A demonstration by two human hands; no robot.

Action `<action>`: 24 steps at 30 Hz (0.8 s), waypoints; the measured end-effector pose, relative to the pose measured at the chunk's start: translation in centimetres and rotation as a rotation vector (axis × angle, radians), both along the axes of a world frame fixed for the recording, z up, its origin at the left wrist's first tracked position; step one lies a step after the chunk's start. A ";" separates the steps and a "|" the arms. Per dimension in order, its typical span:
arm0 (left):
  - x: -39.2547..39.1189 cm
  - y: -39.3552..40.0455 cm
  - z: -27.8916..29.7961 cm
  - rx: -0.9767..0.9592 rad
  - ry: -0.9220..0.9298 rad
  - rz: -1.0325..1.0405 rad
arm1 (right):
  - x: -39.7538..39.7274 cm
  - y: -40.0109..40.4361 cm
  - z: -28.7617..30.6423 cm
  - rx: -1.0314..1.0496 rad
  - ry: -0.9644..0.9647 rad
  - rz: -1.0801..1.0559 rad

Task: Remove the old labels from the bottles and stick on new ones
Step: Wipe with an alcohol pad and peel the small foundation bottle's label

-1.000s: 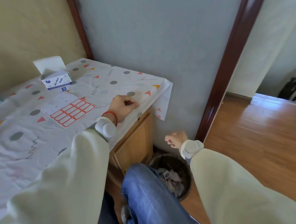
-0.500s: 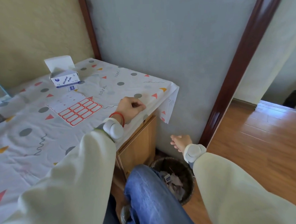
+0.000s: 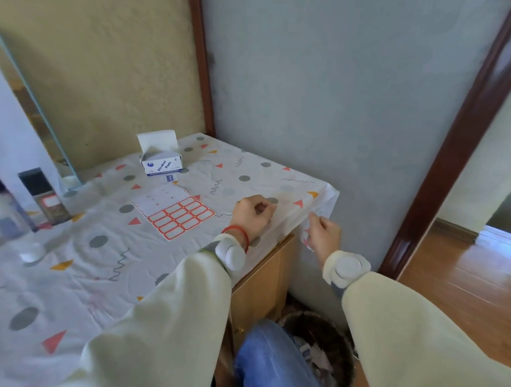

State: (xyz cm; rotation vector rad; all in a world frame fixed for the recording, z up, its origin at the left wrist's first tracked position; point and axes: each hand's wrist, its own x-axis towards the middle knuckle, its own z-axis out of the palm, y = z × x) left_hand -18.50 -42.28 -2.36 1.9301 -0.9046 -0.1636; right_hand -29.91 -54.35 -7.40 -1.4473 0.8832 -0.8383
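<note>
Both hands at the table's corner, bottles far off.

The left hand (image 3: 254, 215) is clenched on the table (image 3: 75, 279); the right hand's (image 3: 324, 234) grip cannot be told. The label sheet (image 3: 180, 215) lies at ten o'clock of the left hand, the bottles (image 3: 45, 195) beyond.

Soft daylight, slight motion blur, wide-angle bending at edges.

— Those bottles (image 3: 0, 206) by the left edge?
— Blurred and cut off; I can't read any label.
— The bin (image 3: 324, 346)?
— Half hidden behind a knee and sleeve, its contents unclear.
</note>
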 end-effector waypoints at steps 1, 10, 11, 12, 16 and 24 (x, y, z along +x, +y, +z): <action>0.3 0.4 0.3 -0.018 0.016 -0.003 | 0.5 0.4 0.7 0.001 -0.023 0.026; 4.2 5.9 3.0 -0.148 0.083 0.066 | 7.1 5.8 5.8 -0.071 -0.138 0.195; 4.7 6.8 3.2 -0.156 0.082 0.082 | 7.9 6.6 6.4 -0.080 -0.138 0.215; 5.4 7.8 3.5 -0.168 0.080 0.103 | 8.8 7.4 6.9 -0.087 -0.137 0.236; 7.6 11.0 4.3 -0.211 0.108 0.203 | 11.8 9.4 8.1 -0.103 -0.130 0.289; 12.9 15.3 4.6 -0.175 0.079 0.349 | 18.0 12.5 8.8 -0.097 -0.072 0.390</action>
